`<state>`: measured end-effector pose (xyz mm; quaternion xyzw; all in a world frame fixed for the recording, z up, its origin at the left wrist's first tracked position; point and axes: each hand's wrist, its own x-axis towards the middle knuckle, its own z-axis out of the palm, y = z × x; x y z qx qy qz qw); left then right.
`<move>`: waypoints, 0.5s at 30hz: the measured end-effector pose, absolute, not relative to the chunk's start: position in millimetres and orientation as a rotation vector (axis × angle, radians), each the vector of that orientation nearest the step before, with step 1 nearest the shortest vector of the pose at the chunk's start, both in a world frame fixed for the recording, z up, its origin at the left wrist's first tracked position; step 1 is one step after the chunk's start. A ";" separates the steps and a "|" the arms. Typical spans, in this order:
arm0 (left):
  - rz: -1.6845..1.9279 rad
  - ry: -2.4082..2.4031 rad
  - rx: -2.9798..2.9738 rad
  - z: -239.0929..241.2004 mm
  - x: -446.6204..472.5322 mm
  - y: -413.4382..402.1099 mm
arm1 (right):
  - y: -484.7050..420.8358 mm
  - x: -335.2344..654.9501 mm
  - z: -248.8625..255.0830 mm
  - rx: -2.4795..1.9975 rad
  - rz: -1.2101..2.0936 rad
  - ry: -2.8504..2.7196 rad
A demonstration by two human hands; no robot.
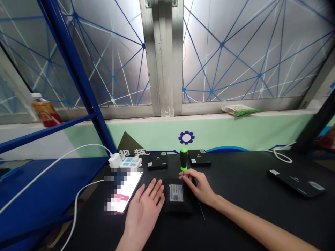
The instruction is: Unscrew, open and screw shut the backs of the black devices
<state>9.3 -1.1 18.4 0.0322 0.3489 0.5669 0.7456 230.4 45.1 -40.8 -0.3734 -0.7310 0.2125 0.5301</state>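
A black box with a printed label (177, 192) lies label side up on the black table. Over its far right corner stands a screwdriver (184, 159) with a black and green handle, held upright. My right hand (199, 184) pinches its shaft just below the handle. The screwdriver's tip is hidden by my fingers. My left hand (146, 202) lies open, palm turned up, along the box's left side; its fingertips are close to the edge. From under my right hand a thin dark rod (202, 211) sticks out on the table; its other end is out of sight.
A lit phone (125, 193), partly pixelated, lies left of my left hand. Behind it are a power strip (131, 162) and a white charger (115, 160) with cables. Black boxes (157, 160) (199, 157) sit at the back, another flat box (295, 183) at right.
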 end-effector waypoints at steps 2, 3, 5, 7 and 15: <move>1.244 0.767 0.071 18.8 9.3 -1.1 | 45.4 229.8 -40.1 -0.890 0.491 -1.748; 1.244 0.767 0.070 19.1 9.4 -1.1 | 45.7 229.4 -39.8 -0.890 0.482 -1.749; 1.247 0.768 0.067 19.7 9.8 -1.2 | 46.7 228.9 -39.8 -0.886 0.472 -1.750; 1.249 0.771 0.064 20.2 10.1 -1.5 | 47.8 228.5 -40.8 -0.878 0.475 -1.742; 1.252 0.784 0.068 21.6 10.7 -2.1 | 46.1 229.8 -42.3 -0.904 0.541 -1.700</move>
